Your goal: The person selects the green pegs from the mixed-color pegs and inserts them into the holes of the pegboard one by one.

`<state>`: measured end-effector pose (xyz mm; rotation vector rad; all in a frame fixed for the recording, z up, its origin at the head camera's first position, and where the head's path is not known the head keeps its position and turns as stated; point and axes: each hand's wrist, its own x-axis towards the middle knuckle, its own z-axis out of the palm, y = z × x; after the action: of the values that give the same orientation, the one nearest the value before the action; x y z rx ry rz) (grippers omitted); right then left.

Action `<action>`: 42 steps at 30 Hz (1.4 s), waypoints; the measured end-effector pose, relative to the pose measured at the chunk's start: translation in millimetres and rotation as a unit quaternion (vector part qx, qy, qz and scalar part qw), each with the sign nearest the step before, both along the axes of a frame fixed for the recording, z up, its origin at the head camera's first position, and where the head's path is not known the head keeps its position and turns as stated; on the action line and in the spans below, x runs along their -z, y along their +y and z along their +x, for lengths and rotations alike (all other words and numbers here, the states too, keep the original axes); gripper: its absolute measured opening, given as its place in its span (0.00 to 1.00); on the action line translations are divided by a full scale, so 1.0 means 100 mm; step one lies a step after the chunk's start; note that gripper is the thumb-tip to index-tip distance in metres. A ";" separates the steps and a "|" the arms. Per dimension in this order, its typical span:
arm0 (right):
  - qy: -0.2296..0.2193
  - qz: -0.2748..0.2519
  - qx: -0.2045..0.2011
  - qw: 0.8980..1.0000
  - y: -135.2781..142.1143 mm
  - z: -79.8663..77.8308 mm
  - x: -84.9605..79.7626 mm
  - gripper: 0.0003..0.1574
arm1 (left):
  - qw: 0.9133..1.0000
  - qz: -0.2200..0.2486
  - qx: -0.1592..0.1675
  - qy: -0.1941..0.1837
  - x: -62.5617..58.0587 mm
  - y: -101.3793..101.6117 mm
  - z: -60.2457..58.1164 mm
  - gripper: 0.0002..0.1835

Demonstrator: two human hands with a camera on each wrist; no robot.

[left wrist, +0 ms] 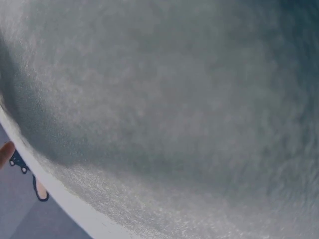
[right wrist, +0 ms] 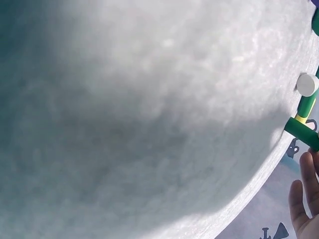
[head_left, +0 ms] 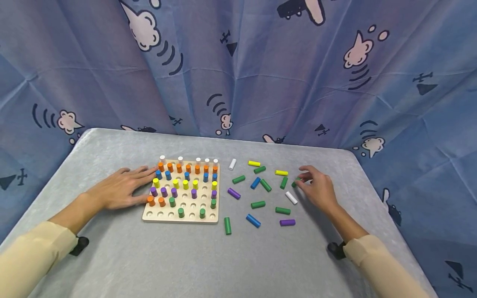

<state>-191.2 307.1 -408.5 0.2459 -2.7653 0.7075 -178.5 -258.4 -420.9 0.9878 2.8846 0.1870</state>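
Note:
My left hand (head_left: 121, 188) lies with spread, straight fingers at the left edge of a wooden pegboard (head_left: 169, 214), fingertips and thumb right at its side. Rows of white, orange, blue, yellow, purple and green pegs stand upright in the board, among some bare holes. Over on the right, my right hand (head_left: 316, 188) pinches a green peg (head_left: 295, 182) between thumb and fingers. In the right wrist view that green peg (right wrist: 301, 133) is tilted, close to the fingers (right wrist: 311, 189). The left wrist view catches only a fingertip (left wrist: 5, 152).
Loose pegs lie scattered between the board and my right hand, among them a white peg (head_left: 291, 198), a yellow peg (head_left: 281, 172), a blue peg (head_left: 253, 220) and a purple peg (head_left: 287, 222). A patterned blue curtain (head_left: 238, 82) hangs behind the grey table (head_left: 186, 260).

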 end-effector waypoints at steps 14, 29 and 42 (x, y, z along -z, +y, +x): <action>0.059 -0.034 -0.080 0.994 -0.17 0.01 -0.15 0.24 | 1.000 0.002 -0.007 -0.006 -0.01 0.00 -0.01 0.42; 0.067 -0.044 -0.193 0.978 -0.69 0.23 -0.28 0.24 | 1.000 -0.002 -0.006 -0.002 -0.02 0.00 -0.02 0.41; 0.037 -0.050 -0.241 0.969 -1.19 0.44 -0.36 0.23 | 1.000 0.006 0.001 0.009 0.00 0.00 -0.01 0.40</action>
<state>-147.2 187.6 -372.1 0.9232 -2.6045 0.9232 -180.0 -258.8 -421.0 0.9992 2.9013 0.1980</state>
